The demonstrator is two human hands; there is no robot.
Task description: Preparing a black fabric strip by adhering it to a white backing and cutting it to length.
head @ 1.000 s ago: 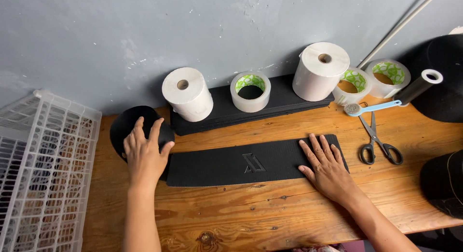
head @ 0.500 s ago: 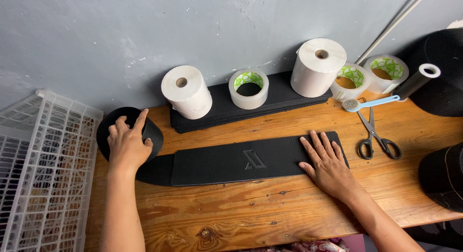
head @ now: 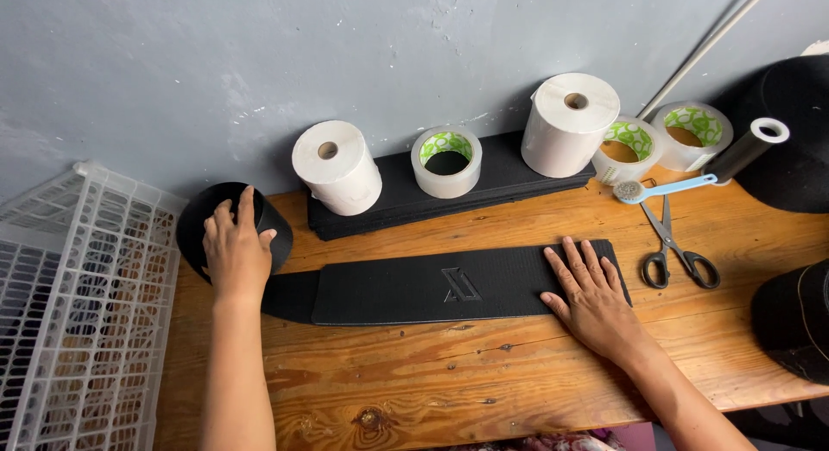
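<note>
From the head camera, the left hand (head: 235,251) lies open, fingers spread, on a black roll of foam (head: 200,231) at the left end of the wooden table (head: 484,373). The right hand (head: 594,297) presses flat and open on the right end of the black foam strip (head: 432,287), which lies unrolled between both hands. Behind stand two white paper rolls (head: 337,166) and a clear tape roll (head: 446,162) on a black foam stack (head: 484,188); scissors (head: 678,248) lie just beside the right hand, a white plastic crate (head: 78,287) at far left.
</note>
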